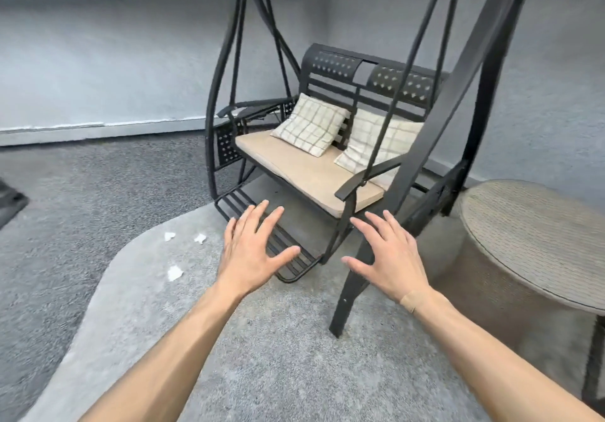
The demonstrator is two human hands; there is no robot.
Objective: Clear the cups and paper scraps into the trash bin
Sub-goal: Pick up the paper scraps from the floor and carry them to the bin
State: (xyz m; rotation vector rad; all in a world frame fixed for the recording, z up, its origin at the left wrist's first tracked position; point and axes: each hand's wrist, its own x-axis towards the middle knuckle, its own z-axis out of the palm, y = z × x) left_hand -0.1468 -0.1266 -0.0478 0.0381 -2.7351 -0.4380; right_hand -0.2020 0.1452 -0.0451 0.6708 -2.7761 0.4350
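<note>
Three white paper scraps lie on the light grey rug: one scrap and a second scrap side by side further off, a third scrap nearer to me. My left hand is stretched forward, palm down, fingers spread and empty, to the right of the scraps and over the swing's footrest. My right hand is held out the same way, open and empty, with a plaster on its wrist. No cups and no trash bin are in view.
A black metal swing bench with a beige cushion and two checked pillows stands straight ahead; its frame leg comes down between my hands. A round wicker table is at the right. Grey wall behind, darker carpet at the left.
</note>
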